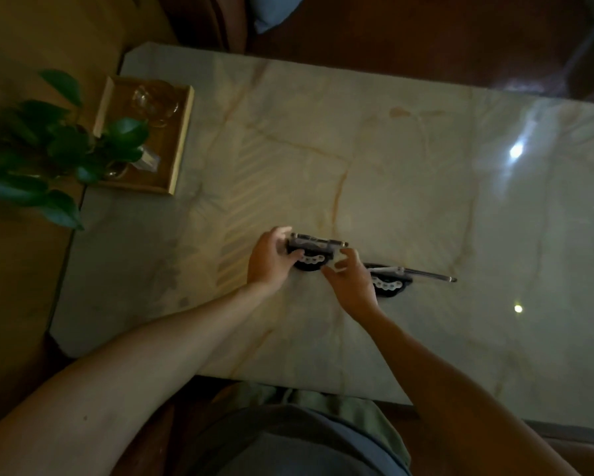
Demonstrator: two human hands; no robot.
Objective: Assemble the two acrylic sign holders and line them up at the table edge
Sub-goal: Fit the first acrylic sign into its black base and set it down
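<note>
Two acrylic sign holders stand side by side on the marble table [409, 173], each seen from above as a thin clear panel in a dark rounded base with white marks. The left sign holder [314, 249] is gripped at its left end by my left hand [270, 261]. My right hand [350, 283] touches that holder's right end with thumb and fingers curled around the panel corner. The right sign holder [397, 281] stands free just right of my right hand, its panel edge reaching out to the right.
A wooden tray [180, 139] with glassware sits at the table's far left corner, partly under the leaves of a green plant [51, 149]. Dark seating lies beyond the far edge. My lap is below the near table edge [288, 379].
</note>
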